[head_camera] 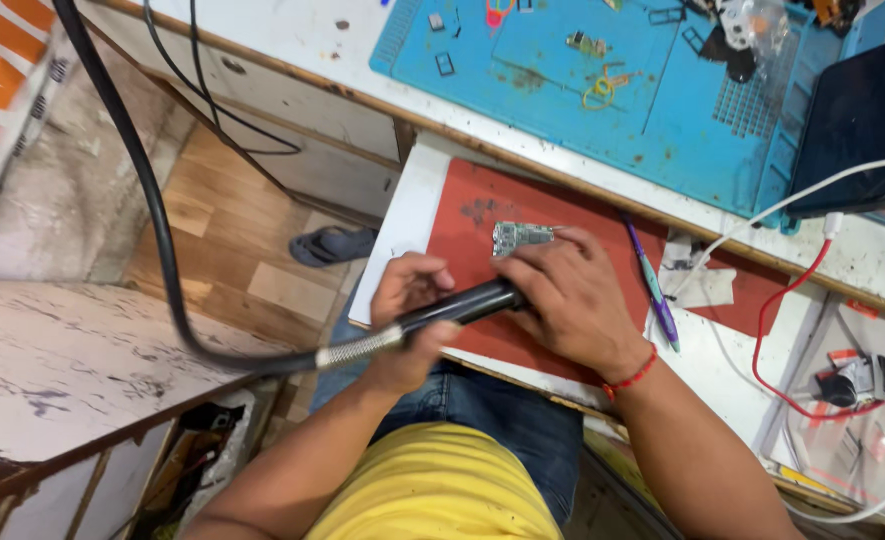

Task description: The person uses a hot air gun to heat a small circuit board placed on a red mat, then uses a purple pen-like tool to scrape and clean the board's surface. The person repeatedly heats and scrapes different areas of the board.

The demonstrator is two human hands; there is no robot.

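Note:
My left hand [410,305] grips the black handle of a hot-air tool [463,303], whose thick black hose [158,230] loops away to the upper left. The tool's tip is hidden under my right hand [573,300], which wears a red thread at the wrist. The fingertips of my right hand hold a small green circuit board [519,236] down on a red mat [603,225]. The mat lies on a white pull-out board [403,225].
A purple and teal pen tool [653,290] lies on the mat right of my hand. A blue work mat [613,90] with small parts and a dark tablet [858,125] sits on the bench. Red and white cables [788,290] run at right. A sandal [331,244] lies on the floor.

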